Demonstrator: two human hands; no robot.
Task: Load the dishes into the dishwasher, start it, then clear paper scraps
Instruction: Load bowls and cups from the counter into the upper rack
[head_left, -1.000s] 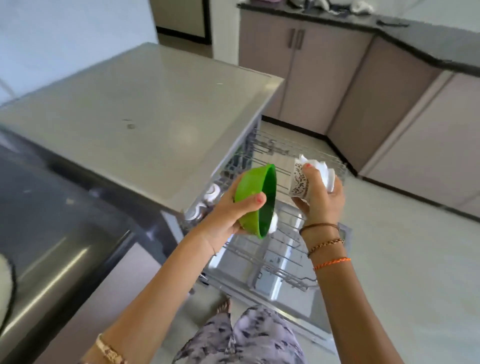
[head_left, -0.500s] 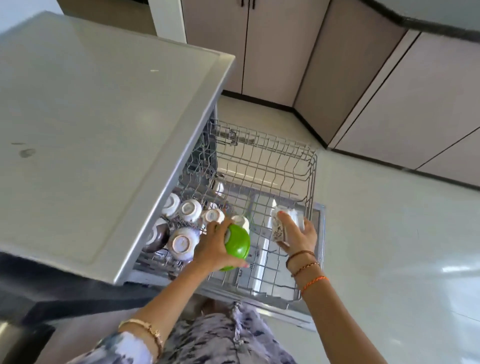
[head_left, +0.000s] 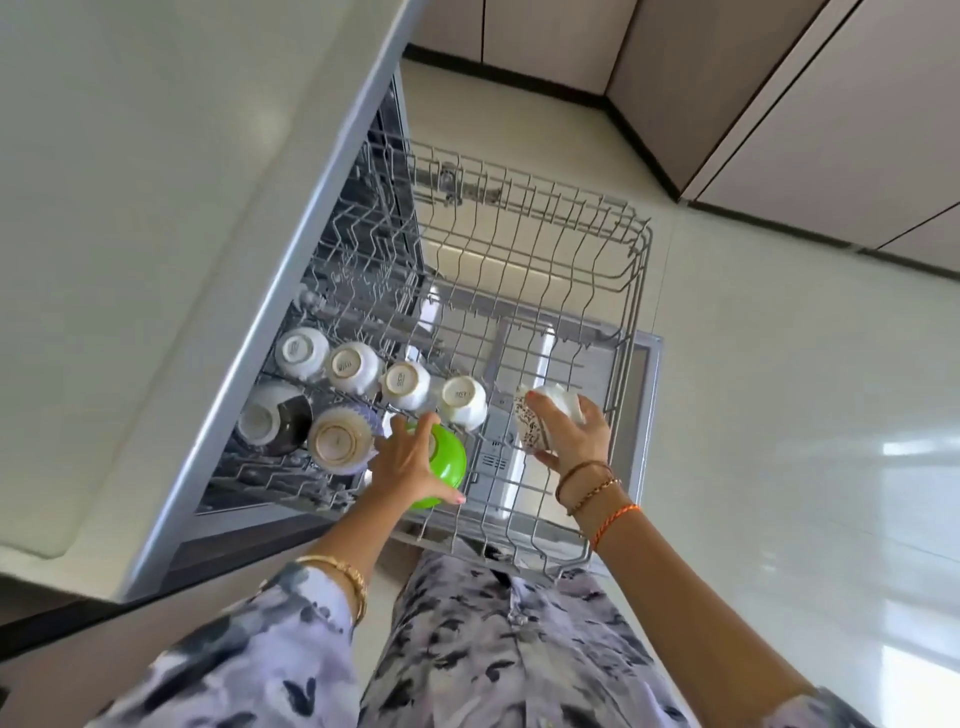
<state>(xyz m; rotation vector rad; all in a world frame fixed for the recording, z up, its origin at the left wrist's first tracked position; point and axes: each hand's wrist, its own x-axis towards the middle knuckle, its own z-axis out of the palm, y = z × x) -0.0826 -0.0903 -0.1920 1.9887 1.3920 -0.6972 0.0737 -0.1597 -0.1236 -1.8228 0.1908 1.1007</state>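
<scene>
6 upturned cups (head_left: 358, 395) crowd the rack (head_left: 636, 291) beside hands gripping green bowl (head_left: 447, 457) and patterned cup (head_left: 535, 428).

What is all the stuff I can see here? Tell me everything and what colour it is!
Dish rack: one, grey wire, pulled out of the dishwasher over the floor.
White cups: four, upside down, in a row at the rack's left.
Dark bowl: one, white and dark, upside down, nearer row, far left.
Beige bowl: one, upside down, beside the dark bowl.
Green bowl: one, next to the beige bowl, under the left hand.
Patterned cup: one, white with dark pattern, in the right hand.
Countertop: one, pale, left.
Cabinets: beige, behind.
Left hand: fingers on the green bowl.
Right hand: fingers round the patterned cup.
</scene>
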